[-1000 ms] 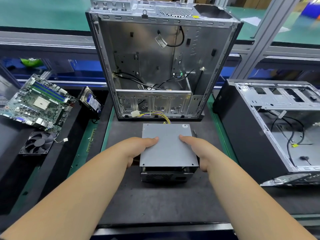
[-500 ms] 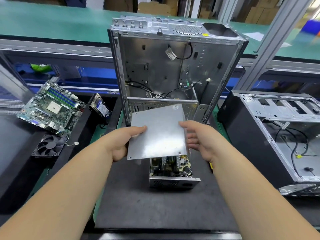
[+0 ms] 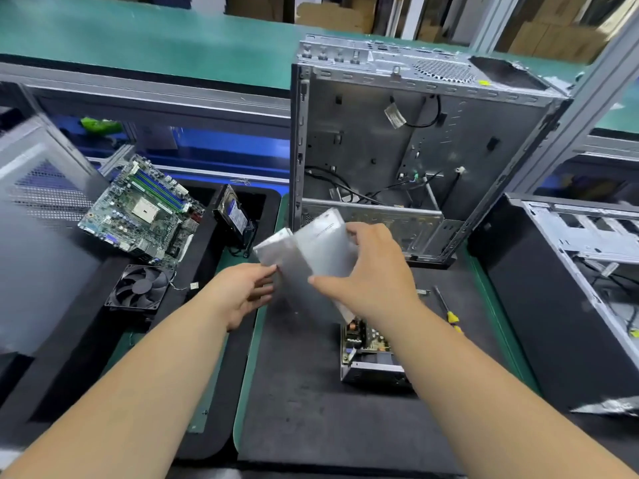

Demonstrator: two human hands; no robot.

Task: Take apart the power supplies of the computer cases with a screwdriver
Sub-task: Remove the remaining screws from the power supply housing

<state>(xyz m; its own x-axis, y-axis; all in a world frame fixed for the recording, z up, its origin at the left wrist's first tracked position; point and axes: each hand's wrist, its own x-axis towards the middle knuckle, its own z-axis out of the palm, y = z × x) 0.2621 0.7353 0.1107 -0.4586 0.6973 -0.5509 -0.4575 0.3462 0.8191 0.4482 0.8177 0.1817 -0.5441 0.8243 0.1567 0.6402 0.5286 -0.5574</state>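
Left forearm reaches up from the lower left, the left hand half curled with its fingertips at the lower left edge of a grey metal cover; whether they pinch it cannot be told, since the cover is blurred. Right forearm enters from the lower right, the right hand gripping the cover, thumb on the near face and fingers over the top edge. The cover is held tilted in the air between the two hands, above the black mat. The open power supply rests on the mat below and just right of the cover, its circuit board exposed and partly hidden by the right forearm. At far left lie a motherboard, a black fan near it and a hard drive propped on edge. Behind the hands an emptied computer case stands upright with its open side facing the camera and loose cables inside. A screwdriver with a yellow handle lies on the mat right of the right wrist. A second case lies on its side at far right
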